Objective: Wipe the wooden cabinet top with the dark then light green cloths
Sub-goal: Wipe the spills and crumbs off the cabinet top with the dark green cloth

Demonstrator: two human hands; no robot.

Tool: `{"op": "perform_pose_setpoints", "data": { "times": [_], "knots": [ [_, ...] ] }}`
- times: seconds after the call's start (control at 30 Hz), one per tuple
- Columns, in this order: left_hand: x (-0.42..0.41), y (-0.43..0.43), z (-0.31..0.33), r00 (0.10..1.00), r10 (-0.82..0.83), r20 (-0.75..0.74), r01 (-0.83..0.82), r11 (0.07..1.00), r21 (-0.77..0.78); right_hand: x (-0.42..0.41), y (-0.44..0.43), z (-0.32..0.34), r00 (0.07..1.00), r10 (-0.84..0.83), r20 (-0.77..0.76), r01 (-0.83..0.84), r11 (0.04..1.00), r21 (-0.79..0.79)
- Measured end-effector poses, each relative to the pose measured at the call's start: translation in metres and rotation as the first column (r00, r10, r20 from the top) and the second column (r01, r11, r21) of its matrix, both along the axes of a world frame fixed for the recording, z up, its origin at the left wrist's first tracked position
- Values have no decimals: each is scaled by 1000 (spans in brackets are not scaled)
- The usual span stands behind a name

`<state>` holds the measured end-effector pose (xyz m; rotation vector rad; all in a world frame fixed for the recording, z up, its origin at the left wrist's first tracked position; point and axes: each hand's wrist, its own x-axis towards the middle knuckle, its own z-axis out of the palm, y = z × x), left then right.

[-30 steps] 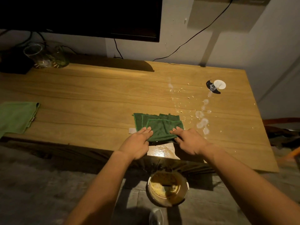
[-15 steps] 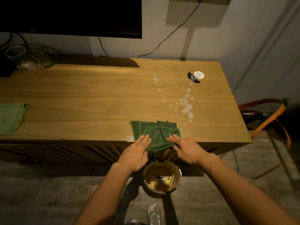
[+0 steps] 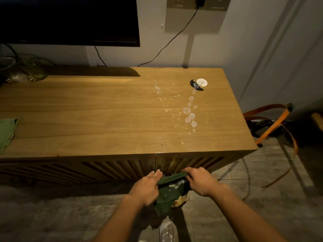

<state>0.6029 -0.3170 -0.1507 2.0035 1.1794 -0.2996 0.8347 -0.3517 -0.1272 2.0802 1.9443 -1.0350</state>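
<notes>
The dark green cloth [image 3: 168, 193] hangs below the cabinet's front edge, stretched between my left hand [image 3: 146, 186] and my right hand [image 3: 201, 183], both gripping its top edge. Pale crumbs cling to it, and it covers most of a round bowl [image 3: 182, 199] on the floor. The wooden cabinet top [image 3: 87, 119] carries scattered crumbs [image 3: 173, 109] and whitish wet spots [image 3: 189, 117] on its right half. At the far left edge lies the light green cloth [image 3: 7, 131].
A dark screen [image 3: 70, 20] hangs on the wall above. Glass items [image 3: 26, 72] stand at the back left. A white disc and black piece [image 3: 199, 83] lie at the back right. Orange-framed clutter [image 3: 272, 124] sits right of the cabinet. My shoe [image 3: 167, 229] is below.
Both hands drew the dark green cloth off the cabinet's front edge and down over the bowl on the floor. The view has pulled back from the cabinet.
</notes>
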Motion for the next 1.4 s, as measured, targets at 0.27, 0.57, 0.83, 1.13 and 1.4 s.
{"op": "perform_pose_setpoints", "data": {
  "times": [0.27,0.57,0.83,1.13,1.4],
  "knots": [
    [15,12,2,996,-7,-84,-3,993,-119,21,-1,-7,998,-33,-56,28,997,-74],
    [34,75,68,983,-97,-155,26,913,-408,38,53,59,979,103,-174,-157,928,-337],
    [34,162,158,992,83,-98,-121,863,-490,58,144,158,950,34,-309,-176,877,-447],
    [44,272,214,949,298,104,-252,913,-321,70,269,211,963,-7,-270,-64,966,-252],
    [64,397,193,911,314,268,-325,946,-6,67,392,190,991,-68,-112,88,979,182]
  ]
}}
